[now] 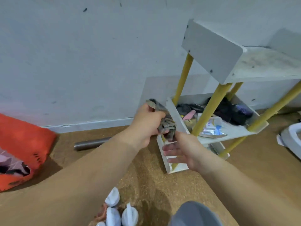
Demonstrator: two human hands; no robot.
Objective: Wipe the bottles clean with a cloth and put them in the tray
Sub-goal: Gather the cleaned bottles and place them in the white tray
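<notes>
My left hand is shut on a bunched grey patterned cloth, held up in front of the white shelf rack. My right hand is just below it with fingers spread; its thumb touches the cloth's lower end. A steel cylindrical bottle lies on its side on the floor by the wall, partly hidden behind my left forearm. Several white-capped bottles stand together at the bottom edge of the view, near my knee.
A white rack with yellow legs stands at the right, its lower shelf full of dark clutter and packets. An orange bag sits at the left. A white plastic container shows at the right edge. My grey-clad knee is at the bottom.
</notes>
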